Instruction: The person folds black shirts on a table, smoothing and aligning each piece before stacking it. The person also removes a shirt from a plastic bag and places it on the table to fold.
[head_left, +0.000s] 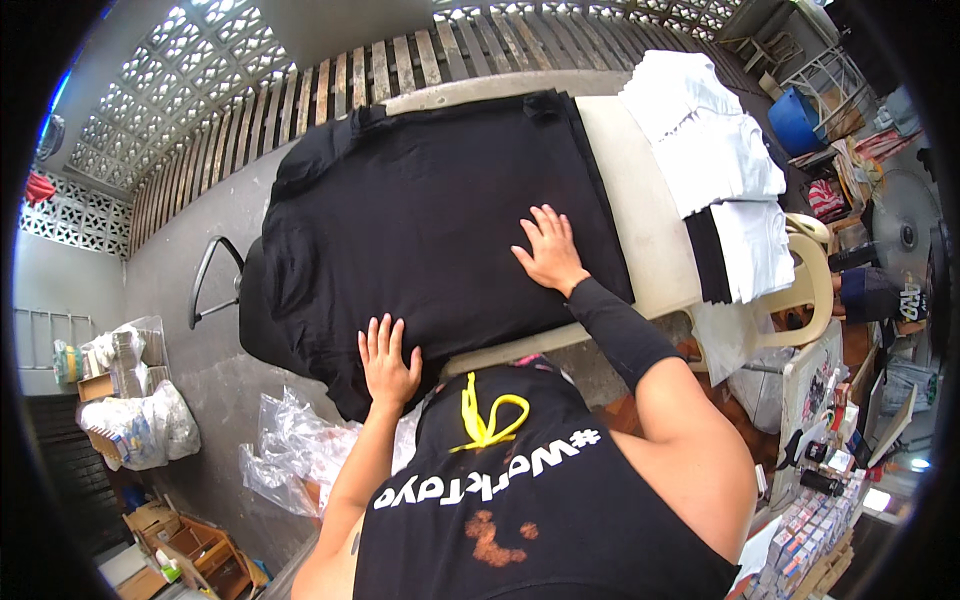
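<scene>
A black T-shirt (450, 217) lies spread flat on a cream table (637, 202), on top of other black cloth whose edges show at the right. Its bunched shoulder and sleeve end hangs over the table's left end. My left hand (390, 364) rests palm down on the near edge of the shirt, fingers apart. Farther right, my right hand (551, 247) lies flat on the cloth with spread fingers, a black sleeve (622, 330) covering that forearm. Neither hand grips anything.
Folded white shirts (705, 142) are stacked at the table's right end, beside a cream plastic chair (814, 285). Clear plastic bags (292, 450) lie on the floor at left. A metal-framed handle (206, 281) juts out past the table's left end. An electric fan (906, 232) stands far right.
</scene>
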